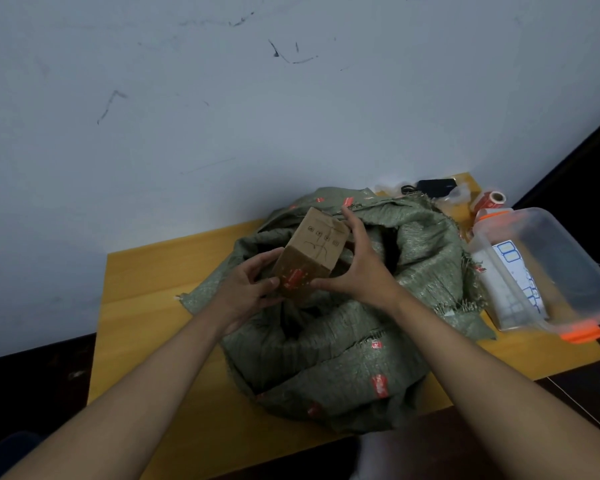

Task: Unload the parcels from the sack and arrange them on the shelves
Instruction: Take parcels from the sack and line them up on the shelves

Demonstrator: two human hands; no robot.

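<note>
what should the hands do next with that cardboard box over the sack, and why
Probably lift the cardboard box straight up and away from the green sack. The left hand and right hand already grip it from both sides, tilted above the sack's open mouth, and no shelf is in view yet.

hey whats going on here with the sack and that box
A person is unloading a green woven sack that sits open on a yellow table. Both hands hold a small brown cardboard parcel just above the sack's mouth: the left hand grips its near lower corner, the right hand clasps its right side. A clear plastic bin with orange latches lies beside the sack. No shelves are in view.
</note>
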